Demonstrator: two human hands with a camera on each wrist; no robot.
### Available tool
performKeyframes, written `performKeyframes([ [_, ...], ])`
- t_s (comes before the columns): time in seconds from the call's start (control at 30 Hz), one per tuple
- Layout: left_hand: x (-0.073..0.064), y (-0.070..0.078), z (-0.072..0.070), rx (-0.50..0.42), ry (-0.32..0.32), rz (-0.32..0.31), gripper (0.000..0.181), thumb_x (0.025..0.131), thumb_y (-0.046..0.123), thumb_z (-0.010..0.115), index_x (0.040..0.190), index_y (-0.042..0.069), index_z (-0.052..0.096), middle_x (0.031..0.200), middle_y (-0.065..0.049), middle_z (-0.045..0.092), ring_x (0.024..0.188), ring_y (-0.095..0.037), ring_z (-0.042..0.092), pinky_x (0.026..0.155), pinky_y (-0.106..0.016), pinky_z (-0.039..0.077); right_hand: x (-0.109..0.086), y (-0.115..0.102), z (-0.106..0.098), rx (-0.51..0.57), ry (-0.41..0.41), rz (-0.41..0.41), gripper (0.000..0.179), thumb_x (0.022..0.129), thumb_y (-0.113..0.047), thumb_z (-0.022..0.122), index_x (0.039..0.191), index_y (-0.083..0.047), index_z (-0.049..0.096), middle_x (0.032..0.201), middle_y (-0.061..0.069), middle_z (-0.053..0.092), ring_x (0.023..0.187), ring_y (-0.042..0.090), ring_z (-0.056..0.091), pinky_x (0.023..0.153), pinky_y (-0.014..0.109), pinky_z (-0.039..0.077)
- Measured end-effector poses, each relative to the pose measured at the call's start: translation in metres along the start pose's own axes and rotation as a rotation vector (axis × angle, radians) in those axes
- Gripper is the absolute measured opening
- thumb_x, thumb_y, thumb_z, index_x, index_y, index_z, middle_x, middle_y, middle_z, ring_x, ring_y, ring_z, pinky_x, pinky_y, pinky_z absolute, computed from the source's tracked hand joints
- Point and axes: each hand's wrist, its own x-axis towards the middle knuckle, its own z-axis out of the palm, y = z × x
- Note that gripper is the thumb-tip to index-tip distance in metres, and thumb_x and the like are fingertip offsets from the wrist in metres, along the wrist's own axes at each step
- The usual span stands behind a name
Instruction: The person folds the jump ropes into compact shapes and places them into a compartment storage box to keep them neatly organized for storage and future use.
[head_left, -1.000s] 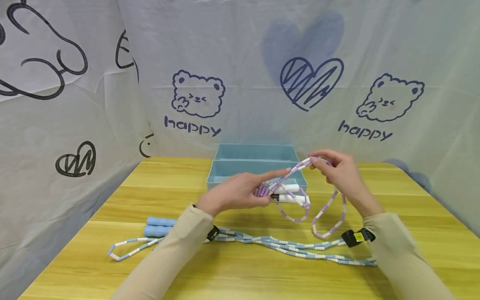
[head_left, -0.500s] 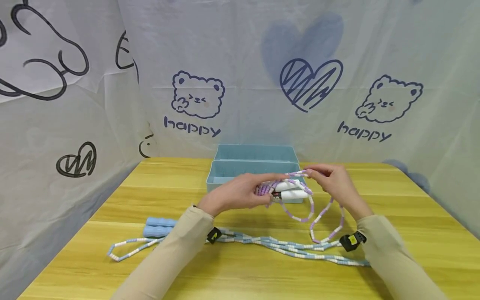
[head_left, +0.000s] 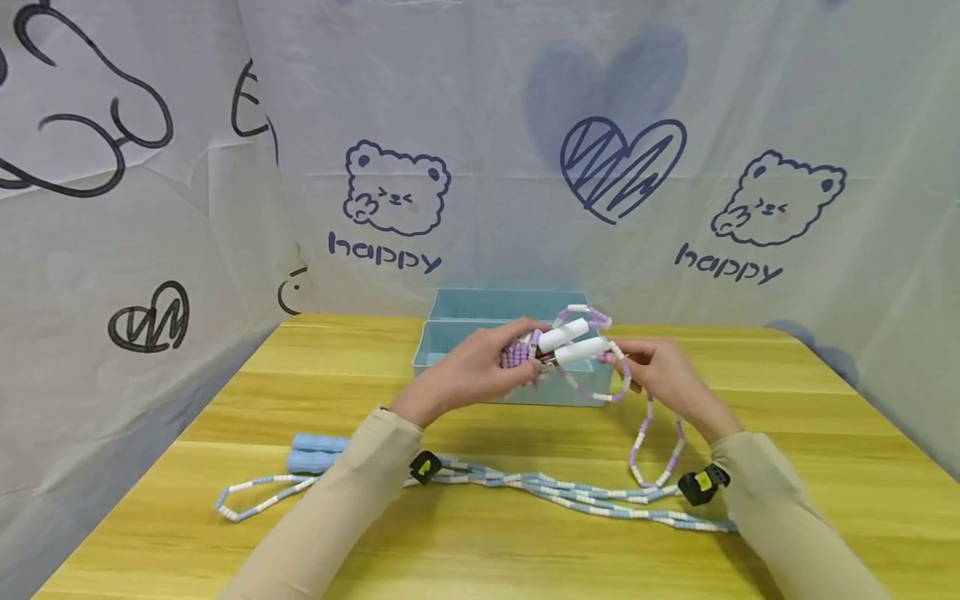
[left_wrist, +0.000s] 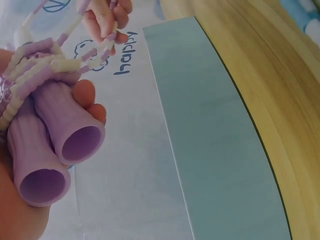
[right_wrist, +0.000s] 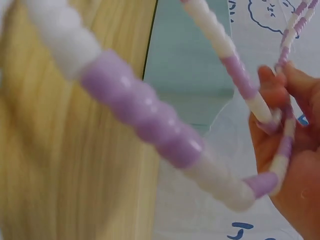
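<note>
My left hand (head_left: 468,371) holds the purple jump rope by its two handles, which lie side by side with white ends (head_left: 581,350) pointing right. The left wrist view shows the open bottoms of the purple handles (left_wrist: 67,120), with purple-and-white beaded rope (left_wrist: 40,75) wound around them. To the right, my right hand (head_left: 671,379) pinches a free stretch of this rope between thumb and fingers. A loop of beaded rope (head_left: 637,450) hangs below the right hand. In the right wrist view, the rope (right_wrist: 145,110) passes close to the camera and across the palm.
A blue jump rope lies on the wooden table, its blue handles (head_left: 315,454) at left and its beaded strands (head_left: 585,496) stretched rightward beneath my forearms. Behind my hands stands a teal box (head_left: 555,394) with a raised back part (head_left: 510,304). Printed cloth (head_left: 510,208) hangs behind the table.
The right hand has come down and closer to the left hand with the rope. The left hand has tilted, lifting the handles' white ends, and its index finger no longer points out along the rope.
</note>
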Motion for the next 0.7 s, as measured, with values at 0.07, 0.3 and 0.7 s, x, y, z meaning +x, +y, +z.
performKeyframes([
  [0.07,0.0,0.0,0.0,-0.012,0.03,0.012,0.045,0.098,0.023,0.059,0.142,0.022,0.048,0.107,0.001,0.064,0.074,-0.014,0.06,0.058,-0.03,0.053,0.001,0.001,0.002,-0.018,-0.064,-0.026,0.029,0.098,-0.016,0.062,0.124,-0.005,0.067,0.085,0.022,0.065,0.066,0.03,0.058,0.051,0.029,0.047],
  [0.3,0.001,0.001,-0.001,-0.017,0.12,0.017,0.041,0.1,0.023,0.057,0.14,0.021,0.047,0.097,0.001,0.065,0.067,-0.015,0.059,0.053,-0.031,0.052,0.003,0.003,0.009,-0.001,-0.279,-0.142,0.032,0.101,-0.006,0.053,0.132,0.001,0.059,0.092,0.021,0.069,0.07,0.036,0.061,0.059,0.036,0.054],
  [0.7,0.004,-0.002,-0.002,0.053,0.247,-0.068,0.043,0.1,0.028,0.056,0.141,0.02,0.045,0.098,0.001,0.061,0.07,-0.016,0.056,0.055,-0.03,0.051,-0.004,-0.01,0.011,0.073,-0.58,-0.013,0.047,0.106,-0.013,0.045,0.151,-0.002,0.035,0.091,0.027,0.061,0.069,0.023,0.058,0.06,0.035,0.054],
])
